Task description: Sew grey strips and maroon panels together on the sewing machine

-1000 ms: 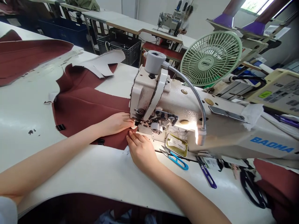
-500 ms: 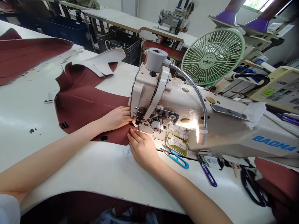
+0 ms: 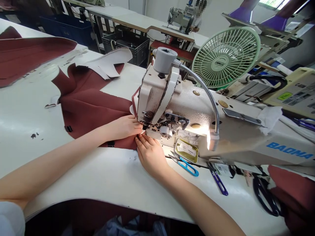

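Note:
A maroon fabric piece [image 3: 88,108] lies on the white table [image 3: 103,177], its near edge fed under the needle of a cream sewing machine [image 3: 177,108]. My left hand [image 3: 123,126] rests flat on the fabric, fingertips against the presser foot. My right hand [image 3: 150,154] lies on the table just in front of the needle, fingers stretched out and pressing the fabric's edge. Both hands hold the cloth down and neither grips it. Small black buckles [image 3: 110,143] sit along the fabric's near edge.
Blue thread snips [image 3: 185,165] and a purple tool [image 3: 218,180] lie right of my right hand, beside a small tin [image 3: 187,150]. A green fan [image 3: 225,57] stands behind the machine. White pattern pieces [image 3: 108,64] and more maroon fabric [image 3: 27,55] lie far left.
The fabric has fed further back through the machine, bunching behind the needle. Both hands have followed it slightly away from me.

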Available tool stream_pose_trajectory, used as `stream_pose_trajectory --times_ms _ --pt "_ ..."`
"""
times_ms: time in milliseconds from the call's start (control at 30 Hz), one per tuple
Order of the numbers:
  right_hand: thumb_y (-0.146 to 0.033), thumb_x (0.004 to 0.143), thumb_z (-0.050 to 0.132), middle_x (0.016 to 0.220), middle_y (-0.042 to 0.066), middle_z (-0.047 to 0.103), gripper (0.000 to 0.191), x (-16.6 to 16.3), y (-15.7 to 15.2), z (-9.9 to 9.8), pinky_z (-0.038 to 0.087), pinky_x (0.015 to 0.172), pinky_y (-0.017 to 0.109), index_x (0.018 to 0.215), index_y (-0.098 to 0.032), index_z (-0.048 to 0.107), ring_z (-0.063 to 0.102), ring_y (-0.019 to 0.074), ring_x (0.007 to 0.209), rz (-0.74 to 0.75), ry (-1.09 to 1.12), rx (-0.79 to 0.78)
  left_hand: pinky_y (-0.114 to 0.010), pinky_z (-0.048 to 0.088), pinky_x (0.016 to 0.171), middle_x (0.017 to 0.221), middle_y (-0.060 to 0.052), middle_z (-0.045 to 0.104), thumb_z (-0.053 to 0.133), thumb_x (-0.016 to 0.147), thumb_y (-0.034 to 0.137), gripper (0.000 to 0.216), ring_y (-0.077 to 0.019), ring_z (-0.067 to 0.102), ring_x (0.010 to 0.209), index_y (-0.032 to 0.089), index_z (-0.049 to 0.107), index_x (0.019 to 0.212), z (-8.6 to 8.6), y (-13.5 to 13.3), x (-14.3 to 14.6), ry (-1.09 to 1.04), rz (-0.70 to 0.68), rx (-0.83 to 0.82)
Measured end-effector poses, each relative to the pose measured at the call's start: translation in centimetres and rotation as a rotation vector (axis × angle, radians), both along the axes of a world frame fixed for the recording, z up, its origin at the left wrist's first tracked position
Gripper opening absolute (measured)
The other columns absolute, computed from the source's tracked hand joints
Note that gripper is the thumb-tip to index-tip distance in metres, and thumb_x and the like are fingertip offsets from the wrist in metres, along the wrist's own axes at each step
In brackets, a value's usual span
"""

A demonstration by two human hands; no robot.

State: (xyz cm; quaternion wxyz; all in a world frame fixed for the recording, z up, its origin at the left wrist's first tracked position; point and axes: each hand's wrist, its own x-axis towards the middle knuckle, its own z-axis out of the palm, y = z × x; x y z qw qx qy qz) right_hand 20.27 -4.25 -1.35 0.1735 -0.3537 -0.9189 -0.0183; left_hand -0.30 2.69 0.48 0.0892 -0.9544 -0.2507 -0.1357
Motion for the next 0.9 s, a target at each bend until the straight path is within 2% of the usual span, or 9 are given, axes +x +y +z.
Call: stream_pose_trajectory --times_ms 333,500,633,733,900 --pt "-0.021 0.097 0.046 0.130 0.015 0.063 0.037 -0.4 0.1 0.2 0.050 0.092 0.039 0.128 -0.008 0.063 0.057 0.0272 0.119 -0.033 -0.038 -0.032 -0.034 0.040 0.078 0.087 -0.006 0.063 0.053 0.088 0.009 0.013 -0.0200 0.056 0.080 0.016 0.064 0.086 -0.4 -0.9 1.1 -0.004 0.090 -0.047" --pt "-0.020 0.096 0.049 0.131 0.016 0.062 0.037 -0.3 -0.5 0.5 0.050 0.095 0.039 0.127 -0.009 0.063 0.057 0.0259 0.122 -0.002 0.023 -0.051 -0.032 0.036 0.067 0.075 -0.004 0.060 0.048 0.086 0.005 0.020 -0.0189 0.052 0.070 0.016 0.062 0.077 0.9 -1.3 1.2 -0.033 0.082 -0.070" --pt "-0.019 0.095 0.049 0.128 0.015 0.064 0.034 -0.3 -0.8 0.4 0.051 0.094 0.037 0.124 -0.011 0.066 0.058 0.0240 0.121 0.042 0.059 -0.045 -0.032 0.033 0.061 0.066 -0.003 0.055 0.050 0.085 0.007 0.021 -0.0178 0.049 0.064 0.016 0.059 0.068 1.4 -1.6 1.6 -0.066 0.136 -0.112" --pt "-0.019 0.095 0.049 0.127 0.015 0.065 0.034 -0.5 -0.7 0.3 0.051 0.093 0.038 0.123 -0.011 0.066 0.058 0.0245 0.122 0.029 0.056 -0.046 -0.032 0.033 0.060 0.065 -0.003 0.055 0.052 0.082 0.005 0.022 -0.0180 0.050 0.065 0.016 0.057 0.064 0.9 -1.5 1.9 -0.075 0.140 -0.112" --pt "-0.022 0.097 0.047 0.130 0.014 0.063 0.036 -0.6 -0.4 0.3 0.048 0.099 0.039 0.124 -0.009 0.065 0.056 0.0252 0.124 0.018 0.061 -0.063 -0.033 0.036 0.067 0.073 -0.004 0.058 0.054 0.084 0.005 0.017 -0.0191 0.053 0.072 0.016 0.062 0.074 -0.3 -1.2 1.8 -0.070 0.147 -0.087"
